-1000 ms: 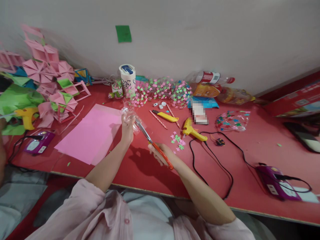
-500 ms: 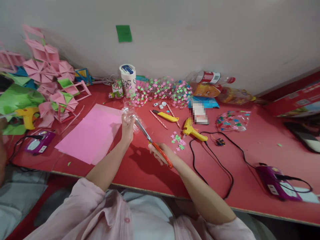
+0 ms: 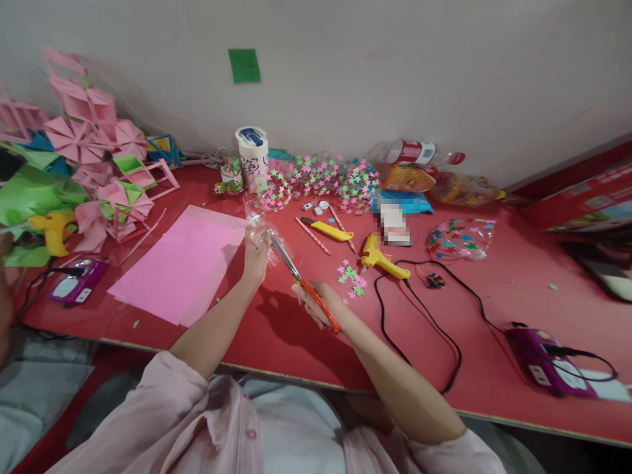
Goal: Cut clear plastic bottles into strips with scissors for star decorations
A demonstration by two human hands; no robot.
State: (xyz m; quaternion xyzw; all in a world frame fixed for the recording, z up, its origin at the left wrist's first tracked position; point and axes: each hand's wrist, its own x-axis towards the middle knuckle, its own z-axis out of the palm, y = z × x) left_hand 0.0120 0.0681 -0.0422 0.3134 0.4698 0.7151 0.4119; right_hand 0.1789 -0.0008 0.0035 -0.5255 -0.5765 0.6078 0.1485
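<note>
My left hand (image 3: 255,258) is closed around a clear, shiny plastic piece (image 3: 263,227), possibly part of a bottle; its exact shape is hard to make out. In my right hand (image 3: 318,303) is a pair of scissors (image 3: 307,283) with orange-red handles, its metal blades pointing up and left. The blade tips reach the plastic beside my left fingers. Pink paper sheets (image 3: 172,270) lie to the left of my left hand. Small pink and green stars (image 3: 351,280) are scattered just right of the scissors, near a yellow glue gun (image 3: 382,257).
Behind my hands are a yellow cutter (image 3: 326,230), a white tumbler (image 3: 253,158) and star-covered clear plastic (image 3: 326,178). Pink paper models (image 3: 83,131) are piled at left. A black cord (image 3: 459,342) runs to a purple power box (image 3: 548,362). Another person's hand shows at the left edge.
My left hand and the plastic have shifted slightly right and down, toward the scissors. The scissors and my right hand have hardly moved.
</note>
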